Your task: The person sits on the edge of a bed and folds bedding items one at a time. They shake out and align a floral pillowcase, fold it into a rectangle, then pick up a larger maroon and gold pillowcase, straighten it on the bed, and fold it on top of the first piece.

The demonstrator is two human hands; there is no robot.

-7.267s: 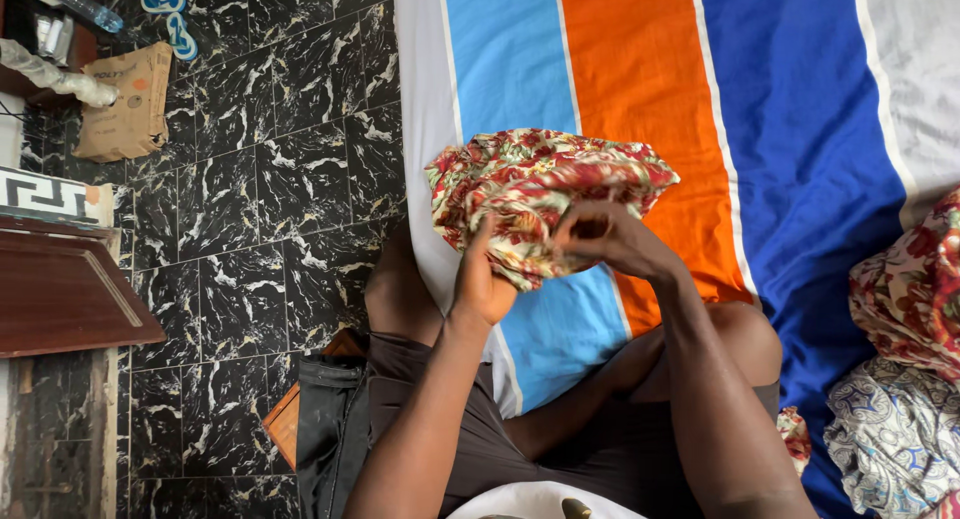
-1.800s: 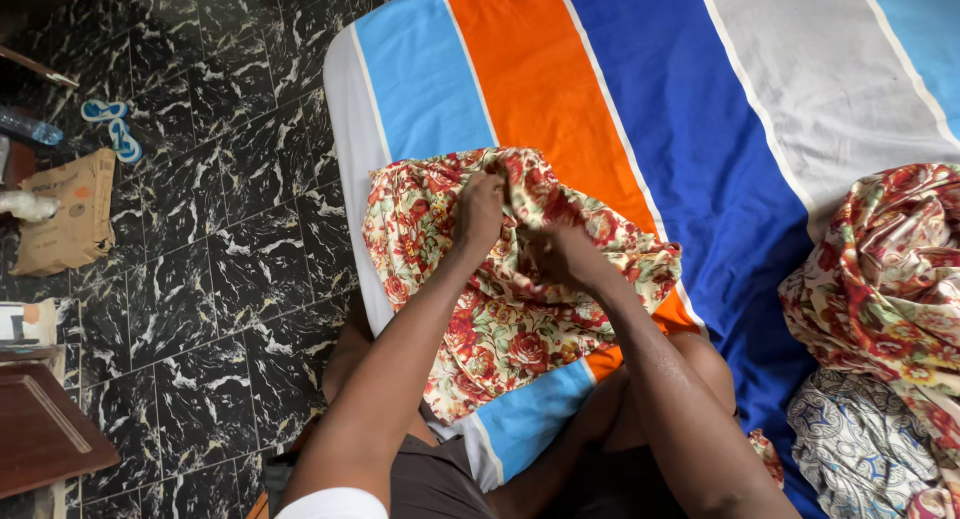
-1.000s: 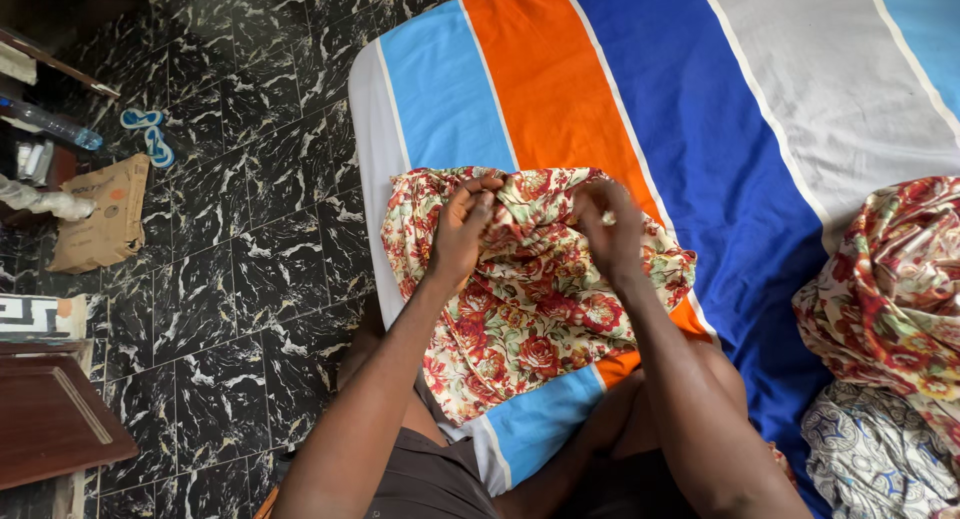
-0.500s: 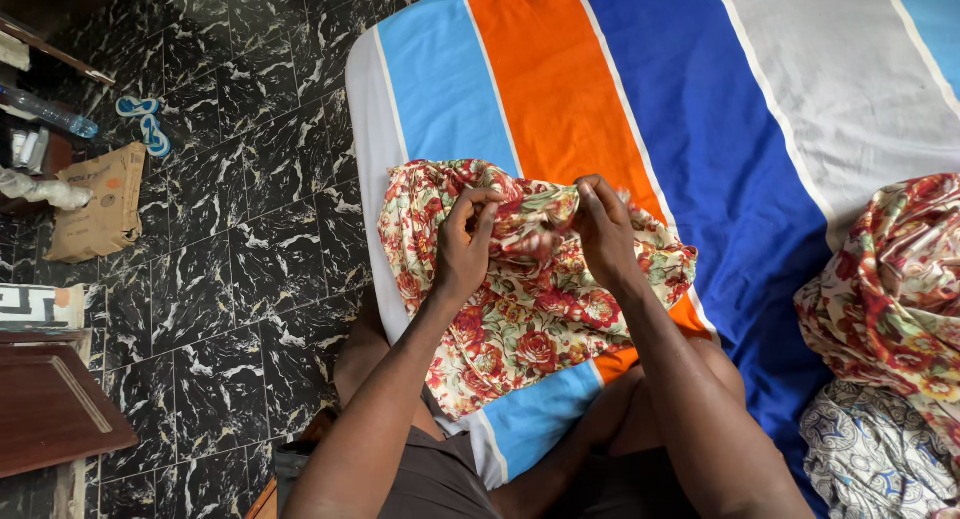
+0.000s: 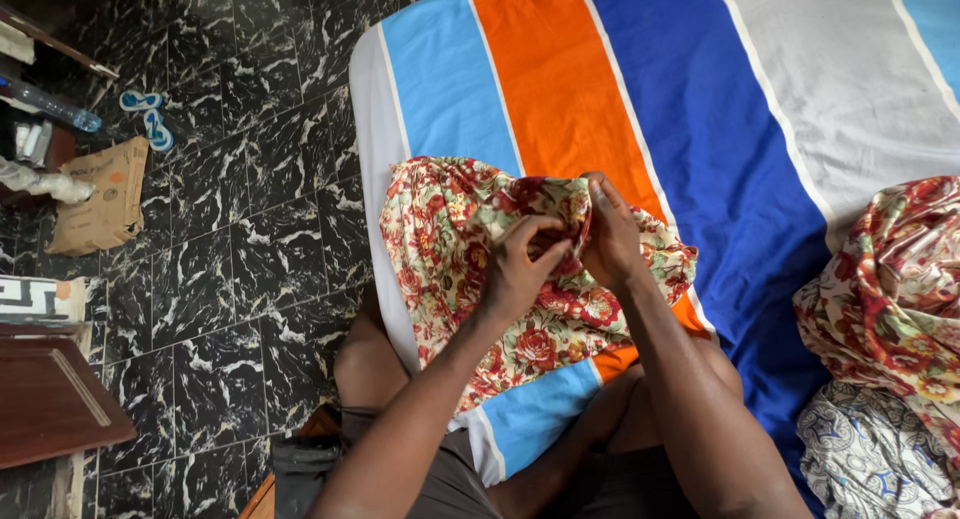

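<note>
Floral cloth [image 5: 470, 269] lies bunched on the striped bedsheet [image 5: 620, 89], near its left edge, across the white, light blue and orange stripes. Left hand [image 5: 520, 269] and right hand [image 5: 610, 234] meet at the top middle of the cloth, close together, fingers pinching a gathered fold of the fabric between them. Cloth's lower part spreads toward the person's knees, overhanging the sheet's near edge a bit. Second pile of floral fabric [image 5: 890, 289] sits at the right edge of the sheet, well apart from the hands, with a pale blue patterned cloth [image 5: 865, 459] just below it. Left of the bed: black marbled floor tiles [image 5: 250, 259], cardboard piece [image 5: 100, 194], blue sandals [image 5: 148, 119], dark wooden furniture top [image 5: 50, 399]
</note>
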